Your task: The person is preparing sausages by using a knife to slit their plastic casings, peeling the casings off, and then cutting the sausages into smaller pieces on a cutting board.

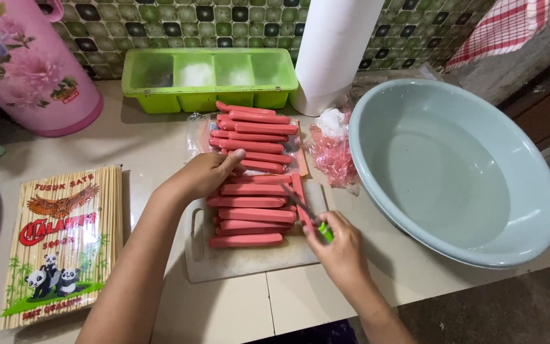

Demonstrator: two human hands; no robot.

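Note:
Several red sausages (249,213) lie side by side on a pale cutting board (224,264). More red sausages (256,130) are stacked on a clear wrapper just behind it. My left hand (202,175) rests on the sausages at the board's far left corner, fingers curled over one. My right hand (338,248) holds a small knife with a green handle (324,231). Its blade lies against a sausage (300,200) along the board's right edge.
A large pale blue basin (479,248) sits at the right. Behind are a green divided tray (208,79), a white paper roll (332,54) and crumpled pink wrappers (332,153). A pack of bamboo skewers (62,242) lies left, with a pink flask (27,70) behind.

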